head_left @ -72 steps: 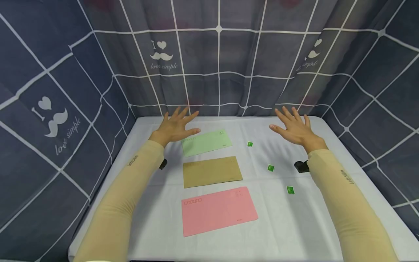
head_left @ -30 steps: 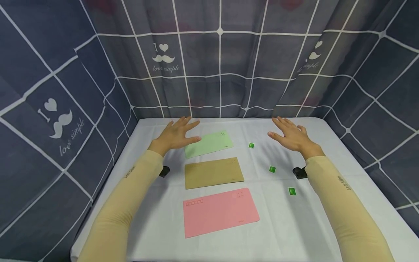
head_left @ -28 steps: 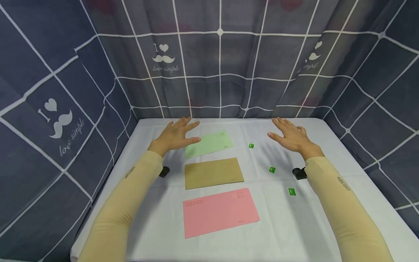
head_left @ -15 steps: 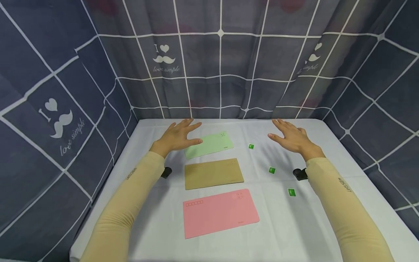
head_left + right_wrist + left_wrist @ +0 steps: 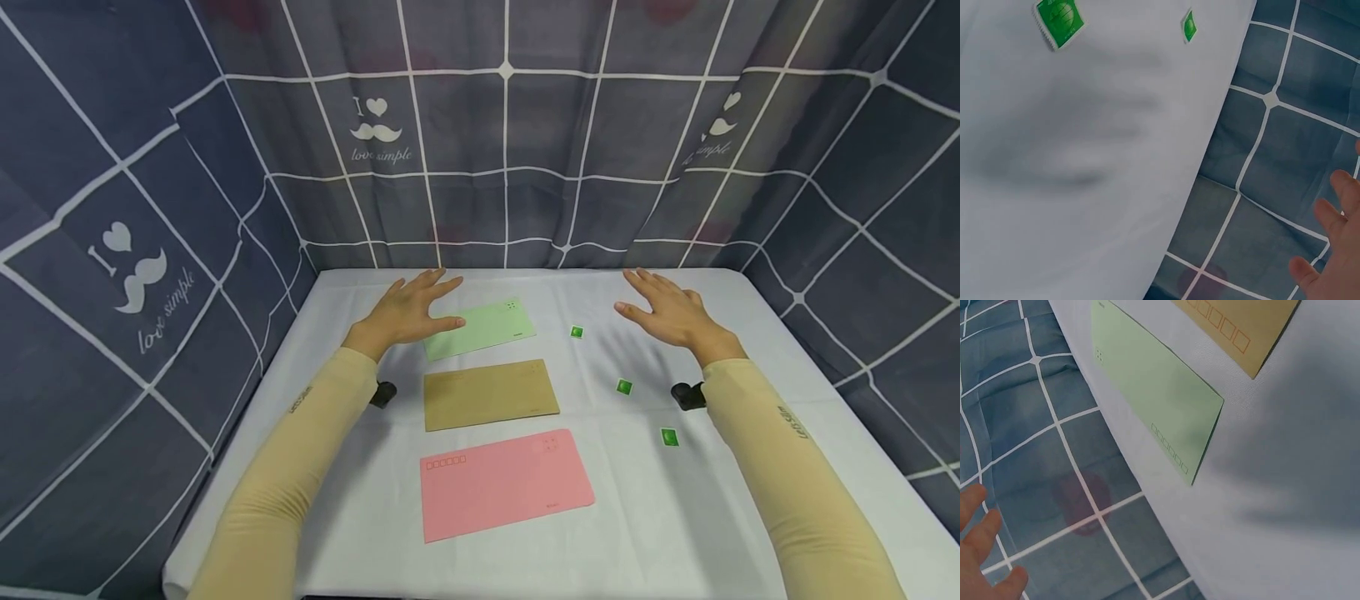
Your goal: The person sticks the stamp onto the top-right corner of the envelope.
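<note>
Dark grid-print curtain [image 5: 465, 212] wraps the back and both sides, with a white cloth-covered tabletop [image 5: 637, 533] in front of it. Take the tan envelope [image 5: 491, 396] as the middle of a clock: the mint envelope [image 5: 487, 330] lies at 12, the pink envelope [image 5: 506, 487] at 6, then there's a far stamp [image 5: 577, 332] at 2, a middle stamp [image 5: 624, 387] at 3 and a near stamp [image 5: 670, 437] closer to half past 3, all little green squares. The left hand [image 5: 405, 310] hangs around half past 10, thumb overlapping the mint one from the head view, and the right hand [image 5: 666, 312] is out past 2; both are spread loose, nothing in either. Handling-wise, I'd guess the envelopes are super light, thin and bendy, maybe a bit slick, so I'd get a nail under a corner or short edge rather than grab the middle and crease it. Stamps look like the fiddly bit: tiny, flat, jagged-edged, probably easy to bend, so tip up one edge and pinch it by the rim. As for containers, only the envelopes count, all lying flat, and I honestly can't tell if anything's inside.
</note>
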The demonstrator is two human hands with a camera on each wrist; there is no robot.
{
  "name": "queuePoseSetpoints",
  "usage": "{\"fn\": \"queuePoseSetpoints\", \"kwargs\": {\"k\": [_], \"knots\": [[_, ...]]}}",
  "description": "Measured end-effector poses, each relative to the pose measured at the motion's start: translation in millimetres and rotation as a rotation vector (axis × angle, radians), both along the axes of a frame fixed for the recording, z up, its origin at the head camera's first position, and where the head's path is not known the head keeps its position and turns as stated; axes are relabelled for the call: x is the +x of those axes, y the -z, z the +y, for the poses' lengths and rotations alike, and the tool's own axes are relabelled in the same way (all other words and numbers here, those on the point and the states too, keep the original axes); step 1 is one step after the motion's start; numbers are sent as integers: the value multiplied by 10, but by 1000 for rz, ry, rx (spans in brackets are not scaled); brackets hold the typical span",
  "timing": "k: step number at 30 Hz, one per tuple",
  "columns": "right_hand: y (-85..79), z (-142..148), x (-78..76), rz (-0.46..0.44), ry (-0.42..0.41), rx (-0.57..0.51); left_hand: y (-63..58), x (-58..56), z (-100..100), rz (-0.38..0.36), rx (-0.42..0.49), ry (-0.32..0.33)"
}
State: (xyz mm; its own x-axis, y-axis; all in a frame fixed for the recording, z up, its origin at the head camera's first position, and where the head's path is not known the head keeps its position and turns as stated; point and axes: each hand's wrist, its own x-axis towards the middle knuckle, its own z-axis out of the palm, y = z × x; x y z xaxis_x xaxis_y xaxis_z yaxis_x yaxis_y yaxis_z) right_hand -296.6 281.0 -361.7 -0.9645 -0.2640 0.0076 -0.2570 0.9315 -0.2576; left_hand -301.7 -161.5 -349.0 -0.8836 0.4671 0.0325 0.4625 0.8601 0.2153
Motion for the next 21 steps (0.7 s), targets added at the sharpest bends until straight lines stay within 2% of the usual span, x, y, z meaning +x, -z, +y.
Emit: {"fn": "queuePoseSetpoints", "kwargs": {"k": [9, 21], "knots": [[2, -40, 29, -7, -7, -34, 35, 49, -40, 8, 27, 1], [36, 7, 74, -19, 16, -60, 96, 90, -53, -17, 43, 10]]}}
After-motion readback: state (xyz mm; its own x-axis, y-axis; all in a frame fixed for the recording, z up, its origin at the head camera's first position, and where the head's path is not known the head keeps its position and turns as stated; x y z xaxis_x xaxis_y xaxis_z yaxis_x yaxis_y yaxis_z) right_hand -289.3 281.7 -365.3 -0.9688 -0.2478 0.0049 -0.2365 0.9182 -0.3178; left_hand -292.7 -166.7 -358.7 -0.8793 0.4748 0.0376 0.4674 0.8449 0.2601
